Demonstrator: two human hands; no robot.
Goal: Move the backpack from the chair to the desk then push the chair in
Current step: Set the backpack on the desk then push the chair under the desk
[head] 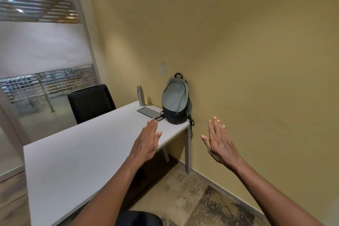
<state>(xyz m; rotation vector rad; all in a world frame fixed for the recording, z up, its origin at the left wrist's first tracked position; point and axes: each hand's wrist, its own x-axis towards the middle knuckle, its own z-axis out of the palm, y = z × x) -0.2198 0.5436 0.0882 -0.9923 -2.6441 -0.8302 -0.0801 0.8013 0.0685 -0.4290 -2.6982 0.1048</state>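
Note:
A grey-green backpack (175, 101) with a black base stands upright on the far right end of the white desk (77, 156), leaning against the yellow wall. My left hand (147, 142) hovers flat over the desk's right part, fingers apart, holding nothing. My right hand (219, 142) is held out beyond the desk's right edge, also flat and empty. Both hands are a short way in front of the backpack and do not touch it. The black top of a chair (139, 218) shows at the bottom edge, just below my arms.
A metal bottle (140, 95) and a flat grey pad (149, 112) lie on the desk left of the backpack. A second black chair (90, 103) stands behind the desk's far side. A glass partition (42, 46) fills the left; patterned carpet (201, 202) lies at the right.

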